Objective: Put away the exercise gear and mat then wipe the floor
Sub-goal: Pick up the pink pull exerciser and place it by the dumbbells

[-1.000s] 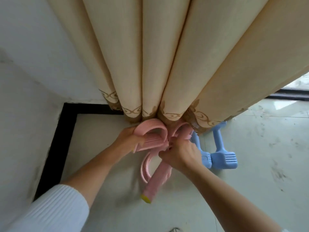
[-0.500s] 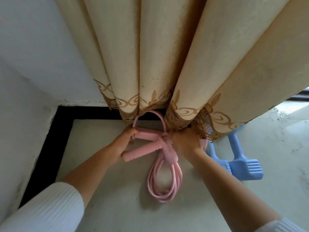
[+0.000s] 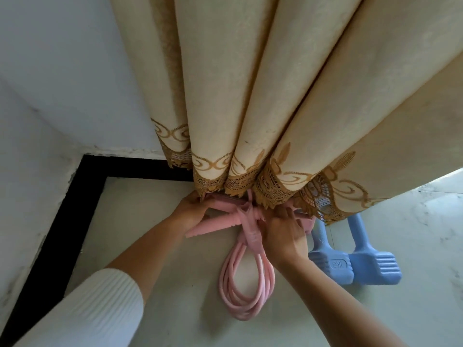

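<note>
A pink resistance band with foam handles (image 3: 225, 222) lies on the pale floor in the room's corner, tied in the middle, its tube loops (image 3: 246, 291) spread toward me. My left hand (image 3: 193, 211) grips its left handles under the curtain hem. My right hand (image 3: 283, 231) holds the right handles beside the knot. Two blue dumbbells (image 3: 350, 266) lie just right of my right hand, their far ends hidden under the curtain.
A beige curtain with a gold lace hem (image 3: 250, 108) hangs over the far part of the gear. White walls (image 3: 62, 83) meet at the corner, with a black floor border (image 3: 75, 196) along them. Pale tiled floor (image 3: 413, 221) extends to the right.
The band has come down flat on the floor and slid farther under the curtain hem; its upper loop is now hidden. Both hands have stayed on the handles.
</note>
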Demonstrator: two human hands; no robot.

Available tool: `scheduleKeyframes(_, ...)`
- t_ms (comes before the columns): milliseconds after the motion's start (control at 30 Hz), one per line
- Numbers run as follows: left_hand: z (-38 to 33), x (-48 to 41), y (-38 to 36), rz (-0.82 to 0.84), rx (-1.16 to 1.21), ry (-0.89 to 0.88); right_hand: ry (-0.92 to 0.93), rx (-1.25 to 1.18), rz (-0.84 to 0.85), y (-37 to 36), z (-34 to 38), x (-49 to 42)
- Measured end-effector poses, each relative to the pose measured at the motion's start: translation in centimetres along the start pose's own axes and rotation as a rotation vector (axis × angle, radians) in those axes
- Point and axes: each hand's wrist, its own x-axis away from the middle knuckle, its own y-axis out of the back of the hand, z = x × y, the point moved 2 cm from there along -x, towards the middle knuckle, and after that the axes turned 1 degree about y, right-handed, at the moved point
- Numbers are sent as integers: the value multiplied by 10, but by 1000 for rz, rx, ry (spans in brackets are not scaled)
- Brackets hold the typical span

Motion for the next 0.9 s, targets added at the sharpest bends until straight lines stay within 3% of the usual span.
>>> scheduleKeyframes(233,9,5,10,-63,83,-80,36,-178,-135,-13,-5,23)
scheduleKeyframes(500,22,1,18,-14,-164,61,28,-144,22,-17,-7,11)
scheduleKeyframes(667,27,3,9,-80,-50,109,-45,-55,-58,-14,-5,-4)
scheduleKeyframes(767,26,4,5,-59,22,182,-78,-78,35,-14,-11,-10)
scheduleKeyframes(900,23,9,9,-101,-59,142,-46,-180,52,-2,-8,2)
